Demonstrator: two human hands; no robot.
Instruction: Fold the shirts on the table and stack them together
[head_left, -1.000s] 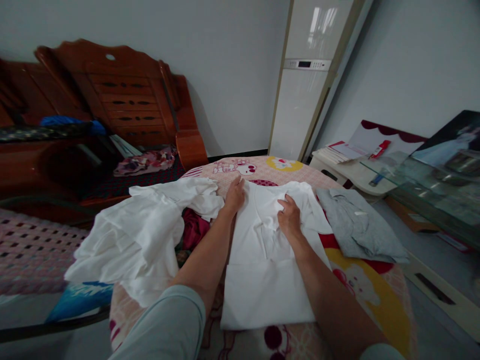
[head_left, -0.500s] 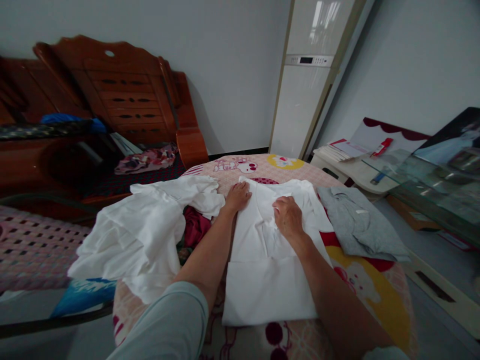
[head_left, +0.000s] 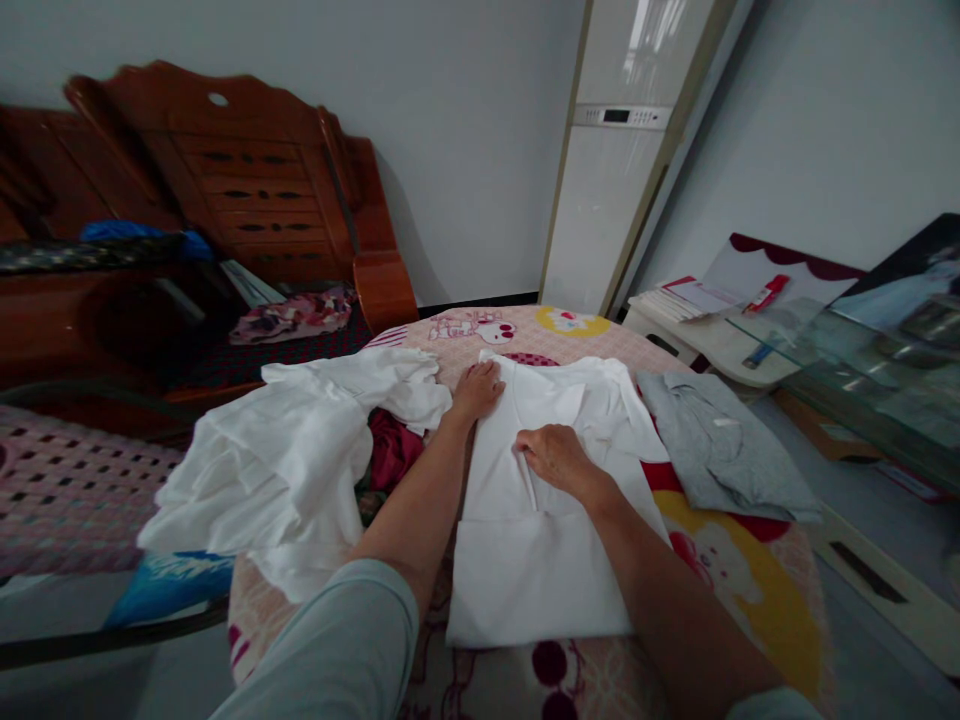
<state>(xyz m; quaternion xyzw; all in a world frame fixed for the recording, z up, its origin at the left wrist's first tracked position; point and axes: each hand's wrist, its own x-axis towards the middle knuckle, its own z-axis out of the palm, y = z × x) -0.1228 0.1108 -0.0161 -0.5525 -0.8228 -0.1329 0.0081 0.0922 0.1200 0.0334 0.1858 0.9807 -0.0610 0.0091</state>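
Note:
A partly folded white shirt (head_left: 540,570) lies on the round table in front of me, its lower end turned up in a flat band. My left hand (head_left: 478,391) rests on the shirt's far left edge, fingers stretched out. Over the middle, my right hand (head_left: 559,457) is closed, pinching a ridge of the white fabric. A crumpled white garment (head_left: 300,450) is heaped to the left, with dark red cloth (head_left: 394,450) showing beneath it. To the right is a folded grey garment (head_left: 724,440).
A patterned pink cloth (head_left: 645,345) covers the table. Behind on the left stands a wooden chair (head_left: 262,190) with clothing on its seat. A tall white air conditioner (head_left: 604,200) is at the back. At right are a glass shelf (head_left: 885,370) and a white stand (head_left: 742,365) with papers.
My right hand has moved left and slightly nearer across the shirt, drawing up a ridge of its fabric. My left hand has stayed at the far left edge.

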